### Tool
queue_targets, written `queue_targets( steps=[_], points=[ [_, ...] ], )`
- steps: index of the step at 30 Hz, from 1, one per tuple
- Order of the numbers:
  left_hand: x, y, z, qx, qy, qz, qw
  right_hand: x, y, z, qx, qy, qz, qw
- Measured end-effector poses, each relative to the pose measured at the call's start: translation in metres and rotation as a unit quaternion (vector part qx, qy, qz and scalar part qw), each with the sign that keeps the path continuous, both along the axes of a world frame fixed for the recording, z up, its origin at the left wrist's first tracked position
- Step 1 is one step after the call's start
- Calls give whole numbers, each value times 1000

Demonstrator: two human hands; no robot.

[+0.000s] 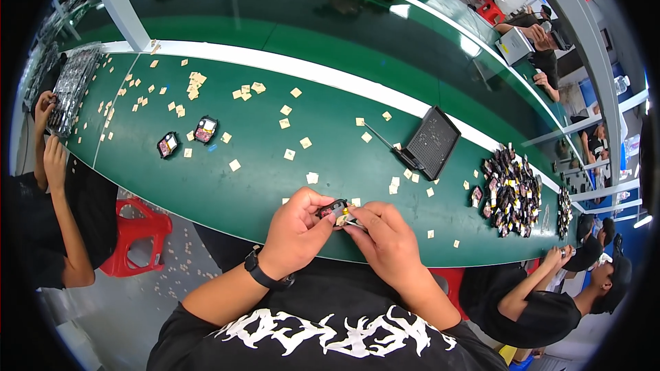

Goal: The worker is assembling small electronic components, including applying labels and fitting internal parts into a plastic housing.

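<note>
Close to the near edge of the green table, I hold a small black-cased electronic unit [333,207] in both hands. My left hand [297,232] wraps its fingers and thumb round the casing. My right hand [389,239] is closed in a pinch at the unit's right side, on a thin, light-coloured piece too small to name. Part of the unit is hidden behind my fingers. Two similar units, a black-framed one [167,144] and another one [205,129], lie farther left with pinkish and white insides facing up.
A black tray [434,143] sits right of centre, a thin rod [380,136] beside it. Many similar units form a heap [512,192] at right. Small cream squares [196,82] are scattered about. Bagged parts [74,89] lie far left. Co-workers sit on both sides; a red stool [137,237] stands left.
</note>
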State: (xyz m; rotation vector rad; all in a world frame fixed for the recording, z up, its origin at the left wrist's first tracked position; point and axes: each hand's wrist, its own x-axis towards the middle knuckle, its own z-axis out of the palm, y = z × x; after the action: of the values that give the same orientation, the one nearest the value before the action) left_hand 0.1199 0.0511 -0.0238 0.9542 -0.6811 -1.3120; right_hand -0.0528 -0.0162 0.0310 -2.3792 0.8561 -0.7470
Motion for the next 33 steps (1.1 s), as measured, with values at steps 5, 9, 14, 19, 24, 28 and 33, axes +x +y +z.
queue_targets(
  steps=[5, 9, 14, 19, 24, 28, 33],
  points=[
    [-2, -2, -1, -7, 2, 11, 1000, 1, -4, 2, -14, 16, 12, 1000],
    [0, -4, 1, 13, -14, 7, 1000, 3, -6, 0, -3, -9, 19, 1000],
    [-1, -4, 4, 29, -18, 9, 999, 7, 0, -1, 356, -73, -96, 927],
    [-2, -4, 5, 5, -28, 25, 999, 9, 5, -9, 362, -100, -109, 920],
    [0, -4, 4, 13, -42, 11, 999, 13, 7, -13, 274, -78, -105, 953],
    [-1, -4, 1, -10, -54, 11, 998, 16, 6, -19, 303, -100, -116, 941],
    [3, -2, 0, -22, -18, 11, 1000, 16, 7, -25, 403, -148, -126, 894]
  ],
)
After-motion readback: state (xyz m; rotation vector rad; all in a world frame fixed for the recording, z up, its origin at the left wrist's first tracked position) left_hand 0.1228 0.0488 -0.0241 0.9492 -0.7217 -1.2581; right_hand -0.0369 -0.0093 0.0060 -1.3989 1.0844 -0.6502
